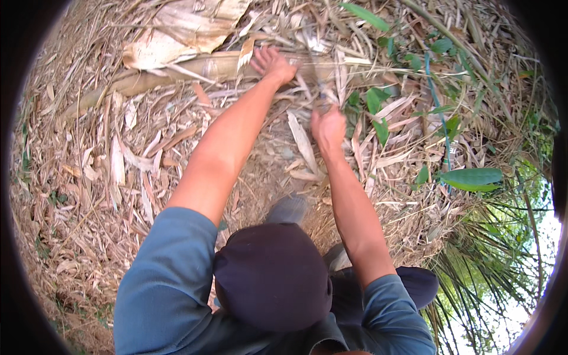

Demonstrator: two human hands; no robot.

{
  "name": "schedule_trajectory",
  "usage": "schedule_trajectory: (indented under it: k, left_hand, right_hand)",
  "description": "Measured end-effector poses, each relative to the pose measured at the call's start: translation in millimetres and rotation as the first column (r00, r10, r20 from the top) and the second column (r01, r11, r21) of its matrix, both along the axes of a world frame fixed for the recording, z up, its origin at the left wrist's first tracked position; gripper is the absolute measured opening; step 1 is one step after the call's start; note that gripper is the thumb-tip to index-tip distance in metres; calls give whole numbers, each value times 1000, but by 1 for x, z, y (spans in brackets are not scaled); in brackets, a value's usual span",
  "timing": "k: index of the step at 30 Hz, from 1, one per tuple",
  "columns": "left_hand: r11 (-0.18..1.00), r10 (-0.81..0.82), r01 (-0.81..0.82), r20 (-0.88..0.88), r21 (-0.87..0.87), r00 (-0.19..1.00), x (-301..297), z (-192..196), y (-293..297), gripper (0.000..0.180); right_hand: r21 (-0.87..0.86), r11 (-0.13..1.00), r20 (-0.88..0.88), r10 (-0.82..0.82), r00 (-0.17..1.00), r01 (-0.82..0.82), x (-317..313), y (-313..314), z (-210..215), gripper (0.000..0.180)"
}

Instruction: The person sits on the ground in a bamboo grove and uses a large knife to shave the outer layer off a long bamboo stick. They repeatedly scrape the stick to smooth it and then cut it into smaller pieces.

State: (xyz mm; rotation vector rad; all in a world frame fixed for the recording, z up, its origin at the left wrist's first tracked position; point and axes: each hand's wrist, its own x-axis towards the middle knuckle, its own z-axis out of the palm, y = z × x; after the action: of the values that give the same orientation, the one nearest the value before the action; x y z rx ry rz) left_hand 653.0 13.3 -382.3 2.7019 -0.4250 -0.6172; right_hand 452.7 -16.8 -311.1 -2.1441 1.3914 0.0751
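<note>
A long brownish bamboo pole [127, 84] lies across the ground in front of me, partly under dry husks. My left hand [273, 65] rests on it, fingers spread and holding nothing. Just right of there, my right hand [329, 127] is closed around the handle of a long-bladed cutting tool [315, 74]. Its narrow blade points away from me across the pole and is smeared by motion. Whether it is a saw or a knife, I cannot tell. A broad pale dry sheath [189, 32] lies beyond the pole, left of my left hand.
Dry leaves and husks [118, 165] cover the ground. Green leafy shoots [378, 109] grow right of my right hand, near a thin blue cord [436, 100]. My dark-clad knee [272, 278] is below my hands, with a grey shoe [287, 209] ahead of it. Palm-like fronds [473, 272] stand at lower right.
</note>
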Motion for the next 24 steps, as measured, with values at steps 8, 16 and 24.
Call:
schedule_trajectory:
  k: [8,16,24]
  left_hand:
    - [996,-13,17,55,-83,998,0,-11,3,91]
    - [968,-23,96,298,-233,954,-13,-11,19,65]
    - [858,-334,483,520,-178,786,-34,21,8,28]
  right_hand:
    - [305,934,233,-264,936,187,-13,-17,7,31]
    - [170,926,209,-367,907,336,-130,65,49,26]
    - [2,947,-60,-319,946,320,-202,107,33,42]
